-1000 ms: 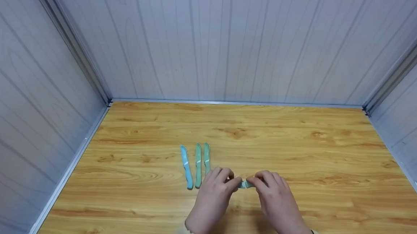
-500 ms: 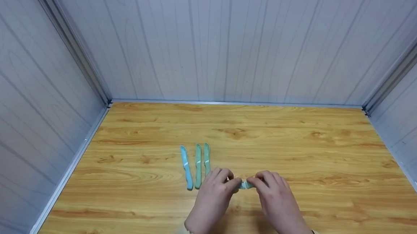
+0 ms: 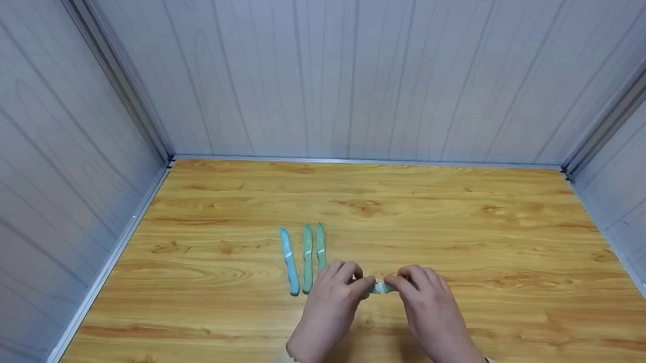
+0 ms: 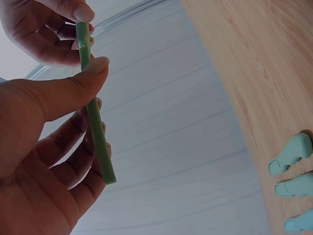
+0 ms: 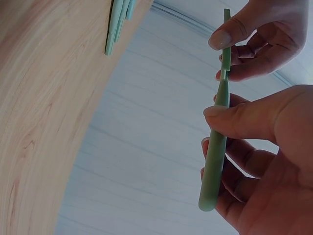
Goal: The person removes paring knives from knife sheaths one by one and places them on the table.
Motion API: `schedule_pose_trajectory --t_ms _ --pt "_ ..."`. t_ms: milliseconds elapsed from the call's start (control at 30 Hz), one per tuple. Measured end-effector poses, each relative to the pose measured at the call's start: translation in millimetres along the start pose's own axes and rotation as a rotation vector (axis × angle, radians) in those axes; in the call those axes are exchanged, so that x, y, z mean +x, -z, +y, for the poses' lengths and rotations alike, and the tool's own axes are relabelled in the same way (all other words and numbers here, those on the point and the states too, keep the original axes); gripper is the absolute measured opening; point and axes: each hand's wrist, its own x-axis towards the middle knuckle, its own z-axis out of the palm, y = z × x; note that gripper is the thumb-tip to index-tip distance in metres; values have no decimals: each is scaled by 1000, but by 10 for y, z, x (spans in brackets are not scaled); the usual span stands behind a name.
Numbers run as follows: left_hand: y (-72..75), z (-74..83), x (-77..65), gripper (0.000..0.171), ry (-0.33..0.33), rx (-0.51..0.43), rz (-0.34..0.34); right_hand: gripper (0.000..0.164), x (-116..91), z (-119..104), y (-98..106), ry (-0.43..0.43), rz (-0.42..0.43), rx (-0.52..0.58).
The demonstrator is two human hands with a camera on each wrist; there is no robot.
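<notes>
Between both hands, above the table, a green knife (image 3: 379, 287) is held lengthwise from left to right. My left hand (image 3: 333, 303) pinches its thin, flat blade end, thumb on one side and fingers on the other, as the left wrist view shows. My right hand (image 3: 431, 318) grips the thick rounded handle (image 5: 213, 169) in the same way. A pale band shows between the hands, where blade part and handle meet. To the left lie a blue knife (image 3: 290, 263) and two green knives, one (image 3: 307, 259) beside the other (image 3: 320, 246); my left hand partly hides the rightmost.
The wood-grain table (image 3: 466, 224) carries the three lying knives, roughly parallel, handles towards me. Pale panel walls enclose it: a back wall (image 3: 330, 69), a left wall (image 3: 49, 159) and a right wall (image 3: 638, 167), with metal strips along their edges.
My right hand has shifted very slightly to the right, with its grip on the handle kept. The left hand and the lying knives stay in place.
</notes>
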Motion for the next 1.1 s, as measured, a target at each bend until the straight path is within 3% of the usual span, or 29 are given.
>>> schedule_pose_trajectory --t_ms 567,1100 --pt "-6 -1 -1 23 12 -8 -21 33 -1 12 23 -46 -57 13" --pt "1 -7 -4 21 20 -43 -15 32 3 16 50 -51 -59 10"
